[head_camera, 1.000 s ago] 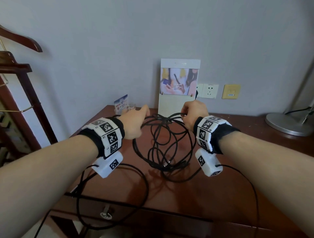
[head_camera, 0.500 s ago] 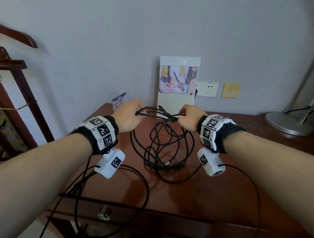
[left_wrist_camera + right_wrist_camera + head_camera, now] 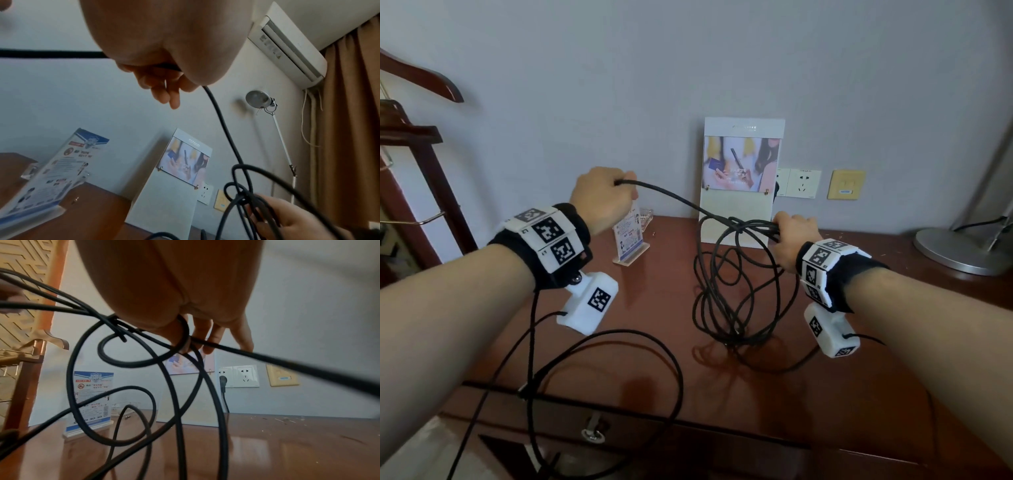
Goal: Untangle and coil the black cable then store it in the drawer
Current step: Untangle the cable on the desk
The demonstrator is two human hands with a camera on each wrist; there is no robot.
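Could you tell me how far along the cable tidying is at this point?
Early stage. Done: the black cable is lifted off the desk. In hand: the left hand grips one strand drawn up and out, while the right hand holds the gathered loops, which hang tangled. Left: finishing the untangling, coiling, and storing it in the drawer.

Wristbands: square black-and-white coded markers are showing on both; no words can be read.
Camera housings: each is carrying one such marker.
Leaflet stand at the bench's back left: a blue header with a shield emblem and a red prohibition sign are showing; its printed characters are too small to read.
Wall placard: its header line is too faint to read.
Air conditioner: a small triangular warning mark is showing.
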